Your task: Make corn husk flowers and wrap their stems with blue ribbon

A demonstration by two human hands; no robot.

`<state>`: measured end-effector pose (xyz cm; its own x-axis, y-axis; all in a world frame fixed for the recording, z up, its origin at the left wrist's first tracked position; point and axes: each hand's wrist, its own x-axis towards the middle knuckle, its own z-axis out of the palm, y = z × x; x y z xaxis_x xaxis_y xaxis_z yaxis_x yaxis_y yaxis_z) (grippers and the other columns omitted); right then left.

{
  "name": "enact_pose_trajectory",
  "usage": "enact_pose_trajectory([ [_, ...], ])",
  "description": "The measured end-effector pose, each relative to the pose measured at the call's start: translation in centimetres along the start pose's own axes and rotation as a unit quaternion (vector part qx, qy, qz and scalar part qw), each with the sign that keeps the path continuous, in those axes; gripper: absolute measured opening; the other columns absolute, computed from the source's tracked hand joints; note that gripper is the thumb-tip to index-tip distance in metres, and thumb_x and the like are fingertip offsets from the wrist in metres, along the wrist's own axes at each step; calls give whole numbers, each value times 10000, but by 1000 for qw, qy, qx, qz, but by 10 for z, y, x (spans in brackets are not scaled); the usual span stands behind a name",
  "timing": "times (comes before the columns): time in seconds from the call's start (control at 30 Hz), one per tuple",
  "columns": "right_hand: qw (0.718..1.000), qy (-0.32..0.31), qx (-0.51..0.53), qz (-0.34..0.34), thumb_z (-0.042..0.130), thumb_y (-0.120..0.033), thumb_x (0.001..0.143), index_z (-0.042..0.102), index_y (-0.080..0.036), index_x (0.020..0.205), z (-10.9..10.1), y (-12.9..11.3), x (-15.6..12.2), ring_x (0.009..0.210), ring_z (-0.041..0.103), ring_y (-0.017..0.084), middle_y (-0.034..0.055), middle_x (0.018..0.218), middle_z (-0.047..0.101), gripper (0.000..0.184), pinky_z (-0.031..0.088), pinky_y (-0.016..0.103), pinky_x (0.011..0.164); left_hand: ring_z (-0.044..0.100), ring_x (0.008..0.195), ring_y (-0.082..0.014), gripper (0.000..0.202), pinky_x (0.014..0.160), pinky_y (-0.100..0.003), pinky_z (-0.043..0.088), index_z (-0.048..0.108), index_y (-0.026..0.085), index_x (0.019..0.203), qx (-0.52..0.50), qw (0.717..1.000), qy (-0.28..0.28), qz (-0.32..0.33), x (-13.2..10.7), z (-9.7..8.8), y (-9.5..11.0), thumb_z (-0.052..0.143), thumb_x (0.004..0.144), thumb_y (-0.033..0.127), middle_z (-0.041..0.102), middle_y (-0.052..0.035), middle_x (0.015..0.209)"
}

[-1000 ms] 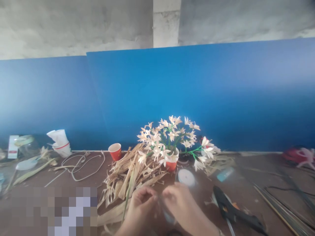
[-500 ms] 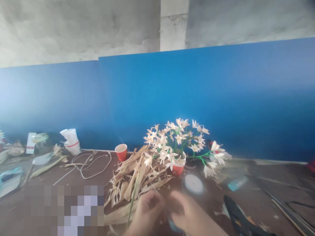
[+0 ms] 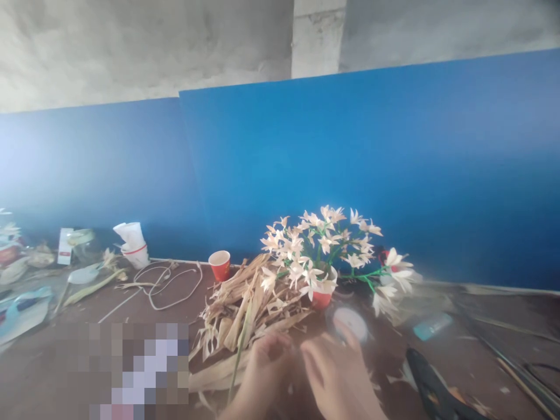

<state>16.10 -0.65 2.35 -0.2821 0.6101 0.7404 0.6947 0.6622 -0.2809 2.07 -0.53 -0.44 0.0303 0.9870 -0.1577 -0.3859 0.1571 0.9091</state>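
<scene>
My left hand [image 3: 266, 367] is at the bottom middle, its fingers curled in a pinch. Whatever it holds is too small and blurred to name. Close beside it, my right hand [image 3: 336, 370] has its fingertips bent toward the left hand, while one finger sticks out over a white round disc [image 3: 351, 324]. What those bent fingertips grip, if anything, cannot be made out. Dry corn husks [image 3: 245, 309] lie in a heap just behind my left hand. Beyond the hands, a red-and-white paper cup [image 3: 322, 298] bears a bunch of cream husk-like flowers [image 3: 317, 245] on green stems.
An empty red paper cup [image 3: 219, 266] stands behind the husks. A white cable [image 3: 175, 291] lies coiled to the left, near stacked white cups [image 3: 135, 251]. At right are a black-handled tool [image 3: 431, 385] and a teal packet [image 3: 432, 326]. A blue panel [image 3: 350, 157] closes off the back.
My right hand has turned, and one of its fingers now stretches out over the white disc. My left hand stays curled in nearly the same place. The view has shifted slightly.
</scene>
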Motion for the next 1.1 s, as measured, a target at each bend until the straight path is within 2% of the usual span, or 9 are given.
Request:
enact_pose_trajectory([
  [0.07,1000,10,-5,-16,386,-67,810,527,-225,667,0,0,0,539,520,122,-59,530,538,256,220,364,973,540,384,-93,375,344,-195,384,523,162,667,-32,999,-13,-15,-3,2,-1,817,553,364,680,-14,663],
  [0.17,1000,2,-14,-27,385,-75,827,537,-222,698,0,1,-2,558,542,125,-54,545,558,248,196,393,1005,519,349,-93,368,338,-175,364,493,174,694,-49,998,-37,-30,-4,2,-5,785,614,382,614,16,479],
  [0.23,999,1,-17,-31,383,-83,840,540,-219,713,1,2,-3,564,550,125,-52,551,567,244,174,412,1028,519,351,-93,374,360,-179,378,493,173,693,-56,997,-43,-31,-2,1,-8,788,612,387,596,23,443],
  [0.4,999,21,-22,-35,378,-106,871,545,-216,708,-1,1,-2,543,526,122,-55,543,560,258,170,445,1040,536,374,-102,413,387,-201,406,555,140,639,-37,998,-11,-42,2,-1,-7,845,493,395,623,-2,469],
  [0.5,999,10,-38,-27,382,-116,879,562,-219,728,-2,0,-2,548,513,126,-53,541,551,257,174,448,1029,492,330,-87,419,355,-181,352,561,137,588,-48,997,9,-66,1,-1,-5,854,451,403,586,7,397],
  [0.67,998,7,-55,-18,376,-122,873,544,-226,693,0,2,-4,555,496,135,-49,537,541,268,211,408,989,440,301,-55,373,326,-148,277,572,137,605,-71,991,9,-112,-2,-2,-3,838,500,377,561,18,374],
  [0.8,998,-3,-60,-17,394,-122,860,529,-225,671,1,3,-6,547,494,135,-52,531,535,254,186,431,1006,473,305,-73,430,338,-172,326,534,156,597,-98,989,11,-107,-2,1,0,850,441,401,610,8,449],
  [0.93,999,2,-45,-14,401,-121,863,562,-231,734,-1,0,-5,554,520,133,-56,551,555,234,194,432,1005,467,297,-87,433,340,-191,340,549,153,577,-38,996,12,-84,-5,4,10,850,427,425,599,7,411],
  [1.1,1000,-8,1,7,421,-100,838,580,-225,744,-7,-3,-1,565,553,127,-54,578,581,223,184,443,1021,495,339,-101,349,384,-202,366,632,137,594,12,999,2,-31,-8,3,22,819,512,420,600,-7,385],
])
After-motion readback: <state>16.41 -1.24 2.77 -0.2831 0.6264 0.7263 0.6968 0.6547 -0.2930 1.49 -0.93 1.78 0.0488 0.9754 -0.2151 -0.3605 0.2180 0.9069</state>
